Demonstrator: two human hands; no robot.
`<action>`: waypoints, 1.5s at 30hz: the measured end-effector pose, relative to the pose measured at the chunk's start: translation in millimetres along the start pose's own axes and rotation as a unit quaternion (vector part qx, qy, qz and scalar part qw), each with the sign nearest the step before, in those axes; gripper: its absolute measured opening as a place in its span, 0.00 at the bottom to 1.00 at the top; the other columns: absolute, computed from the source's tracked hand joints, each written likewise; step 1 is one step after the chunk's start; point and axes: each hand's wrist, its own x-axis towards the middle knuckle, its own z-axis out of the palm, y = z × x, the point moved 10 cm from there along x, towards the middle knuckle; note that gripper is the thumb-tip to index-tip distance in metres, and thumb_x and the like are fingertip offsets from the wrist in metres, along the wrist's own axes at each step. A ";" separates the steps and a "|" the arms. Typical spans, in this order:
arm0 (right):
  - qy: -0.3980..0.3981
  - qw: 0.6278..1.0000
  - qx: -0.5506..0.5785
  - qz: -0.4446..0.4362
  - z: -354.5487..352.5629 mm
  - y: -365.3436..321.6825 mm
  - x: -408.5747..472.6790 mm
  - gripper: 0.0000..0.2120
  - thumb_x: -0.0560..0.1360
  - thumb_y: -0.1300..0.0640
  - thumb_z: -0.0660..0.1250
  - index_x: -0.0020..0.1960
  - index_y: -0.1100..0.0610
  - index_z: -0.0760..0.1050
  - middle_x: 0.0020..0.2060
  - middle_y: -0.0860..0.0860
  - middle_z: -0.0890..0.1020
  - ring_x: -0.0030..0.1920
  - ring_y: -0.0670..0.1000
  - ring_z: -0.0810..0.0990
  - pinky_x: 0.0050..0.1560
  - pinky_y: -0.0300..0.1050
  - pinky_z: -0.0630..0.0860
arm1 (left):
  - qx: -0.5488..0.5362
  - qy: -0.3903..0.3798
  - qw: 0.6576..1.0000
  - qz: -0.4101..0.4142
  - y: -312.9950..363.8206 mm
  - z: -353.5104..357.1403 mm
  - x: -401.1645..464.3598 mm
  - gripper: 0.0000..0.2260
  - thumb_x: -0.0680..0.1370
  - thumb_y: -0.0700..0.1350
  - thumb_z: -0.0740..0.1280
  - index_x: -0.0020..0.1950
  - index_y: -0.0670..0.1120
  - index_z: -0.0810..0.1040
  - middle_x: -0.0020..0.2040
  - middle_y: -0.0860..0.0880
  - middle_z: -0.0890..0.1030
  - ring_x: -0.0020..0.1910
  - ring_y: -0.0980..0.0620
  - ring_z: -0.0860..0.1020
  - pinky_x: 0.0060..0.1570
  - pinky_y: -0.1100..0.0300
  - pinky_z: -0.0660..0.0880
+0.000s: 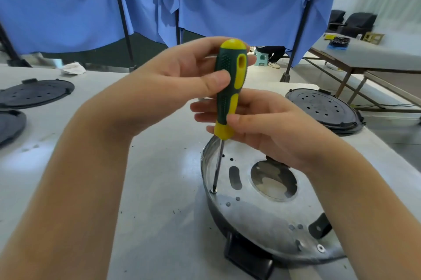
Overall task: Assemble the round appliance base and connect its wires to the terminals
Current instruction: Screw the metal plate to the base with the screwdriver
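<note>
Two hands of mine are on the screwdriver (228, 88), which stands nearly upright: my left hand (182, 74) pinches the top of the green-and-yellow handle between thumb and fingers, and my right hand (257, 125) pinches its lower end. Its tip sits on a screw (213, 191) at the left rim of the round metal base (268, 218), which lies on the worktop (148, 188) near me on the right. Black round covers lie far left (34, 93) and far right (325, 109)
</note>
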 end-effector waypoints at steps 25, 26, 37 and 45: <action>0.192 0.958 -0.198 -0.082 -24.1 -14.4 -3.3 0.24 0.60 0.51 0.81 0.47 0.56 0.72 0.34 0.44 0.80 0.34 0.44 0.79 0.39 0.37 0.78 | 0.177 0.190 0.966 0.004 21.7 -19.9 -2.7 0.20 0.62 0.54 0.76 0.52 0.52 0.80 0.41 0.50 0.85 0.41 0.54 0.84 0.43 0.61 0.81; 0.181 0.965 -0.179 -0.068 -23.7 -11.1 -2.2 0.25 0.60 0.49 0.79 0.50 0.58 0.73 0.37 0.48 0.83 0.37 0.47 0.82 0.44 0.42 0.80 | 0.160 0.175 0.971 0.007 20.6 -18.6 -1.9 0.19 0.63 0.53 0.75 0.52 0.52 0.80 0.43 0.51 0.85 0.42 0.55 0.84 0.44 0.63 0.81; 0.015 0.999 -0.035 -0.019 0.2 0.5 -0.2 0.18 0.71 0.64 0.64 0.61 0.57 0.74 0.56 0.53 0.83 0.59 0.51 0.81 0.64 0.50 0.75 | 0.077 0.038 0.996 -0.012 8.8 -5.7 -3.0 0.20 0.76 0.43 0.65 0.69 0.50 0.73 0.60 0.53 0.82 0.61 0.55 0.79 0.57 0.61 0.76; 0.062 0.993 -0.081 -0.065 -9.3 -10.0 -1.5 0.16 0.77 0.72 0.62 0.62 0.60 0.74 0.52 0.55 0.84 0.54 0.51 0.83 0.55 0.43 0.79 | 0.089 0.046 0.994 -0.036 4.3 -7.2 -2.3 0.15 0.75 0.45 0.63 0.61 0.56 0.76 0.59 0.51 0.82 0.60 0.53 0.79 0.62 0.53 0.75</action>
